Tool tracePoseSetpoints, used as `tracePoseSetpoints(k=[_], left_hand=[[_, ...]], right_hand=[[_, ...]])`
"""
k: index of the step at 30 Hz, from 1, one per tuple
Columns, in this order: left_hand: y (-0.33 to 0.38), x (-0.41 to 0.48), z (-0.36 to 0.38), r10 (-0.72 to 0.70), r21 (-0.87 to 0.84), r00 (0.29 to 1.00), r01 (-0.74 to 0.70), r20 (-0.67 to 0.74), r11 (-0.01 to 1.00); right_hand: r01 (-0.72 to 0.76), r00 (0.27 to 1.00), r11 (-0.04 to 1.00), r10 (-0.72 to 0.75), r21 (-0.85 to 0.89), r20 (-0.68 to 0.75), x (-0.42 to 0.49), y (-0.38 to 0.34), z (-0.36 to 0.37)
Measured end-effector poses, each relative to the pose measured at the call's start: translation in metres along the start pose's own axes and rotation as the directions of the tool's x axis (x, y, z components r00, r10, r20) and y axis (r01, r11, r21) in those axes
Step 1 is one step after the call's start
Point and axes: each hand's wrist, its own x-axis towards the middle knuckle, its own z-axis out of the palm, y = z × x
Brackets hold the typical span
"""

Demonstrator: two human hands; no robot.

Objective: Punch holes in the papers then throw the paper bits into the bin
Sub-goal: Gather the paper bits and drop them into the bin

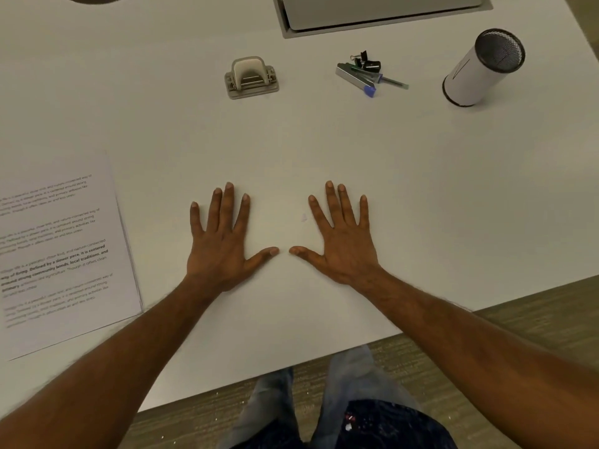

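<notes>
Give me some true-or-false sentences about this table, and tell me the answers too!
1. The left hand and the right hand both lie flat on the table, holding nothing. True.
2. The hole punch sits on top of the papers. False: it stands on the bare table, apart from them.
3. The papers lie to the left of the left hand. True.
4. The bin stands right beside the papers. False: it is far off on the right side.
</notes>
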Motion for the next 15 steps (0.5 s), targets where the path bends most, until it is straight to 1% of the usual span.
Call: tracePoseSetpoints(k=[3, 5, 7, 12, 15], left_hand=[[0.001, 0.000, 0.000, -0.004, -0.007, 1.000, 0.004, 0.003, 1.000], [0.001, 0.000, 0.000, -0.007, -0.003, 1.000, 0.007, 0.003, 1.000], [0.001, 0.001, -0.001, 0.000, -0.007, 1.000, 0.000, -0.005, 1.000], [0.016, 0.005, 0.001, 0.041, -0.031, 0.998, -0.042, -0.039, 0.999], [0.027, 0.010, 0.001, 0.076, -0.048, 0.996, -0.079, -0.054, 0.996]], right_hand=[[0.065, 0.998, 0.998, -0.065, 0.008, 0.018, 0.004, -0.013, 0.000], [0.078, 0.997, 0.997, -0.078, 0.013, 0.025, 0.006, -0.016, 0.000], [0.064, 0.998, 0.997, -0.064, 0.041, 0.017, 0.005, -0.010, -0.001], [-0.030, 1.000, 0.995, 0.030, 0.097, 0.005, -0.003, 0.013, -0.004], [-0.025, 1.000, 0.994, 0.025, 0.108, 0.001, -0.008, 0.020, -0.004]])
